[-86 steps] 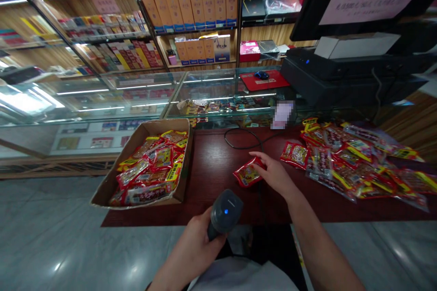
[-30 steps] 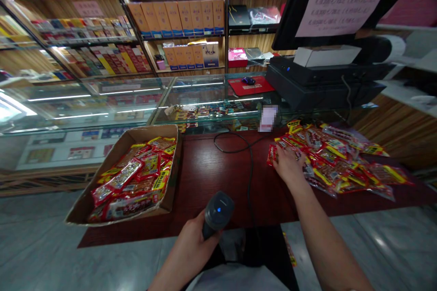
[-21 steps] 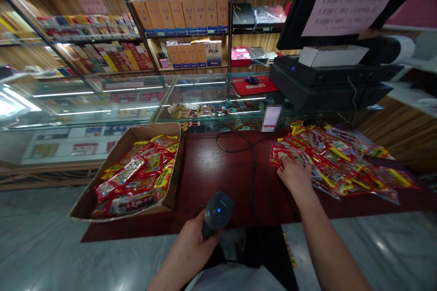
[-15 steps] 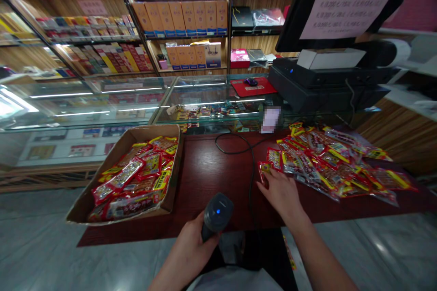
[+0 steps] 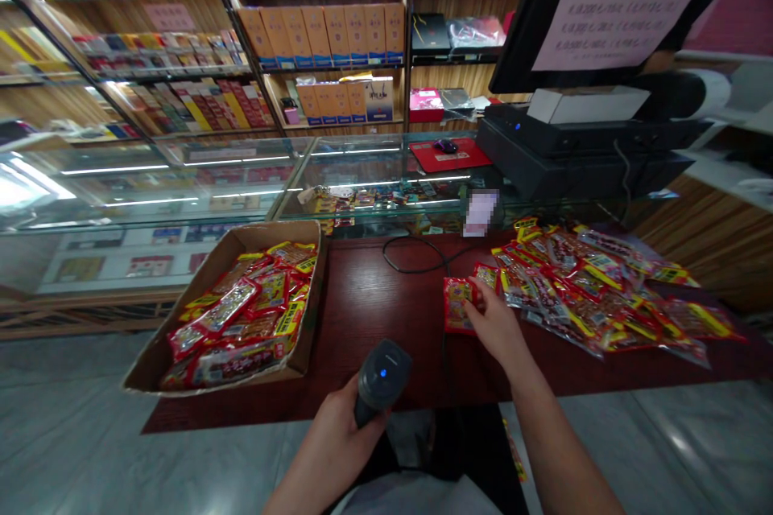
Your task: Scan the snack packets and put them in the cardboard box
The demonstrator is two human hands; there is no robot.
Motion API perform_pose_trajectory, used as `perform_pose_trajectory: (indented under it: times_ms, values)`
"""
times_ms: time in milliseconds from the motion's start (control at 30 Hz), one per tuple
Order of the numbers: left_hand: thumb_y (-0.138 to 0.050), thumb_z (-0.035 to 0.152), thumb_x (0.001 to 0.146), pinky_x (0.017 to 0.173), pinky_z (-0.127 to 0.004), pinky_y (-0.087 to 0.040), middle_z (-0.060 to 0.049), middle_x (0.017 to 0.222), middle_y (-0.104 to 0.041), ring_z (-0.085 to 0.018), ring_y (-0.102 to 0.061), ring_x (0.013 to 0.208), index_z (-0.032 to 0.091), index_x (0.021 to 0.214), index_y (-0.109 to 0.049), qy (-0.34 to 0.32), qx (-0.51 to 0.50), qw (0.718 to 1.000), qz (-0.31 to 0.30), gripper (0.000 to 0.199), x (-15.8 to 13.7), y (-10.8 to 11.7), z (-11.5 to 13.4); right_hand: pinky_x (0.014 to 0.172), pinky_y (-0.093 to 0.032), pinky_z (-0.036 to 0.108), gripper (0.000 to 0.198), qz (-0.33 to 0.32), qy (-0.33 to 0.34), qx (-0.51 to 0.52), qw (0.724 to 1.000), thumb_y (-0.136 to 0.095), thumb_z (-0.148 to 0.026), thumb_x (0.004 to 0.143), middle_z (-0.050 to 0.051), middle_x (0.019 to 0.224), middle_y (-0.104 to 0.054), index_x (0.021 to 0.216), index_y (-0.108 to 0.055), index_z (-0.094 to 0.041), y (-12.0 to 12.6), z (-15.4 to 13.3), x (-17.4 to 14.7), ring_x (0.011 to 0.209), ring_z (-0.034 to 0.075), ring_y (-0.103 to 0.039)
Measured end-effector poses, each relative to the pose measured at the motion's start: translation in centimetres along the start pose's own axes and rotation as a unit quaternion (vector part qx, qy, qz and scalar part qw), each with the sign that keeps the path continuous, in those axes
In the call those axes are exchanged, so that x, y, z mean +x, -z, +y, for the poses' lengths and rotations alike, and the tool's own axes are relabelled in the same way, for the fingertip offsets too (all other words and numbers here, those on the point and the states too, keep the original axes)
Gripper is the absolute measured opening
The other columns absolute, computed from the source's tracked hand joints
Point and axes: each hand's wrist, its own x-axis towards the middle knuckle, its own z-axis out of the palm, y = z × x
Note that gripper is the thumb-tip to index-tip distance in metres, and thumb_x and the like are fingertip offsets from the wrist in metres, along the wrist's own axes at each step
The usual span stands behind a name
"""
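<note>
My left hand (image 5: 344, 430) is wrapped round the handle of a dark barcode scanner (image 5: 385, 374), whose blue light shows on top, over the table's front edge. Between the thumb and fingers of my right hand (image 5: 496, 326) is a red snack packet (image 5: 459, 304), pinched at its right side just over the tabletop. Another small red packet (image 5: 486, 277) lies right behind those fingers. To the right spreads a loose pile of red and yellow snack packets (image 5: 580, 278). On the left, a cardboard box (image 5: 314, 290) holds more such packets (image 5: 266, 298).
A black cable (image 5: 416, 269) loops across the dark red table (image 5: 362, 314). Behind stand a glass display counter (image 5: 362, 217), a monitor (image 5: 513, 24) with a paper notice, and a black cash drawer (image 5: 580, 161). A mouse (image 5: 445, 146) rests on a red mat (image 5: 471, 154).
My right hand has taken hold of the red packet at the pile's left edge and drawn it slightly left, its front now showing. The left hand with the scanner has barely moved.
</note>
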Motion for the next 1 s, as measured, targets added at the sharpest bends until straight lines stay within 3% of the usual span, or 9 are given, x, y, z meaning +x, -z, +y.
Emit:
perform_pose_trajectory:
  times_ms: [100,200,467,667,1000]
  values:
    - [-0.058,0.018,0.084,0.078,-0.027,-0.051,-0.003,0.084,-0.075,-0.022,-0.068,0.082,0.016,0.092,-0.071,0.007,-0.017,1.0,0.016,0.015,-0.2,0.1,0.0,0.073,-0.065,0.039,0.051,-0.015,-0.053,0.229,0.972,-0.071,-0.048,0.08,0.006,0.104,-0.08,0.124,-0.061,-0.024,-1.9,-0.8,-0.4,0.091,0.026,-0.077]
    - [-0.059,0.02,0.085,0.073,-0.027,-0.051,-0.002,0.078,-0.072,-0.021,-0.066,0.078,0.017,0.091,-0.069,0.015,-0.028,0.999,0.031,0.012,-0.4,0.3,-0.1,0.061,-0.064,0.033,0.056,-0.017,-0.091,0.309,0.946,-0.081,-0.051,0.072,0.004,0.096,-0.08,0.117,-0.061,-0.024,-3.7,-2.0,-0.5,0.078,0.022,-0.076]
    - [-0.058,0.019,0.086,0.074,-0.026,-0.051,-0.002,0.08,-0.072,-0.019,-0.063,0.076,0.017,0.092,-0.068,0.009,-0.029,0.999,0.04,0.012,-1.0,0.4,-0.4,0.065,-0.065,0.033,0.058,-0.063,-0.077,0.33,0.939,-0.079,-0.046,0.075,0.004,0.098,-0.081,0.127,-0.063,-0.025,-5.9,-3.5,0.2,0.079,0.021,-0.077]
    - [-0.058,0.018,0.084,0.071,-0.026,-0.051,0.001,0.068,-0.067,-0.019,-0.063,0.073,0.018,0.091,-0.069,0.011,-0.031,0.999,0.044,0.013,-1.2,0.7,0.2,0.067,-0.065,0.033,0.045,-0.07,-0.073,0.344,0.933,-0.08,-0.044,0.074,0.004,0.096,-0.081,0.112,-0.07,-0.023,-6.3,-3.4,0.2,0.08,0.022,-0.077]
    - [-0.059,0.017,0.084,0.065,-0.025,-0.049,0.003,0.06,-0.062,-0.017,-0.06,0.061,0.017,0.097,-0.072,0.016,-0.055,0.998,0.041,0.018,-1.2,0.6,0.4,0.068,-0.065,0.034,0.042,-0.072,-0.106,0.347,0.929,-0.081,-0.04,0.07,0.003,0.094,-0.08,0.106,-0.069,-0.024,-6.3,-3.8,-0.2,0.085,0.024,-0.078]
